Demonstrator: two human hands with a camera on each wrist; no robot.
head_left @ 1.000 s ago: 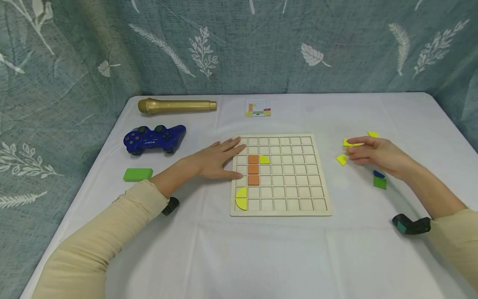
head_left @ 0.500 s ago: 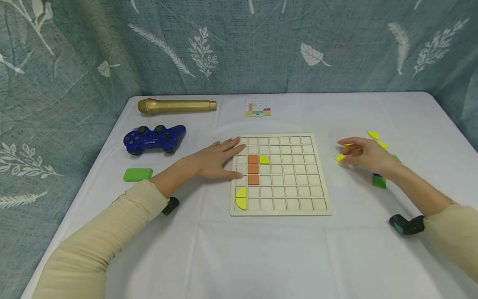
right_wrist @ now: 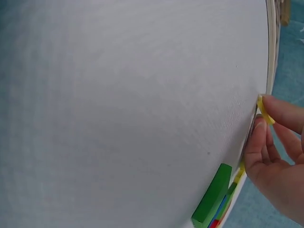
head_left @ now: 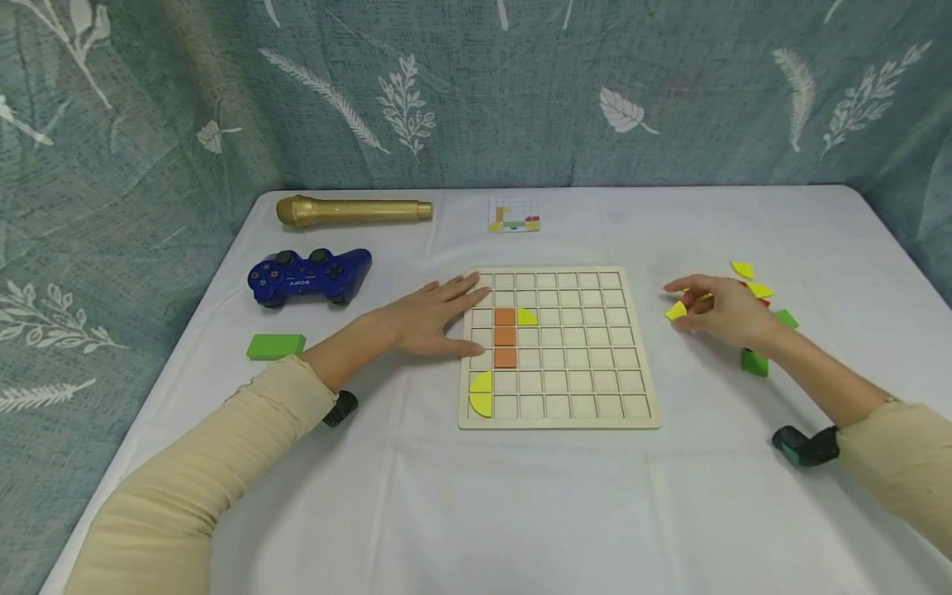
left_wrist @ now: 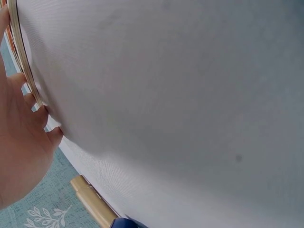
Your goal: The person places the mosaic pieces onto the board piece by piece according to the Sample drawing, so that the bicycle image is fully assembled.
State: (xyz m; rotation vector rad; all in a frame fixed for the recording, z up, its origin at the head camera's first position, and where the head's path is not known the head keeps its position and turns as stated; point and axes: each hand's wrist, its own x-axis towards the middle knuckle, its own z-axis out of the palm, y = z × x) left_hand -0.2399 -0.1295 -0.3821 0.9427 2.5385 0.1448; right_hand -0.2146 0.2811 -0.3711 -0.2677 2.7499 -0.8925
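My left hand (head_left: 431, 322) rests with spread fingers on the left edge of a pale wooden grid board (head_left: 573, 420). In the left wrist view its fingertips touch the board's rim (left_wrist: 23, 57). Three orange squares (head_left: 505, 337) stand in a column on the board, with a yellow quarter-round tile (head_left: 526, 317) beside the top one. Two more yellow tiles (head_left: 481, 394) lie at the board's lower left. Right of the board, my right hand (head_left: 725, 312) pinches a small yellow tile (head_left: 676, 311) between thumb and fingers, seen edge-on in the right wrist view.
Loose yellow tiles (head_left: 742, 269) and green pieces (head_left: 754, 364) lie around my right hand, partly covered by it. A small pattern card (head_left: 514, 215) lies behind the board. On the left are a gold microphone (head_left: 353, 211), a blue game controller (head_left: 309, 278) and a green block (head_left: 276, 347).
My right hand has shifted left and slightly toward me among the loose pieces, and its thumb and fingers have closed on a yellow tile. The left hand has stayed still.
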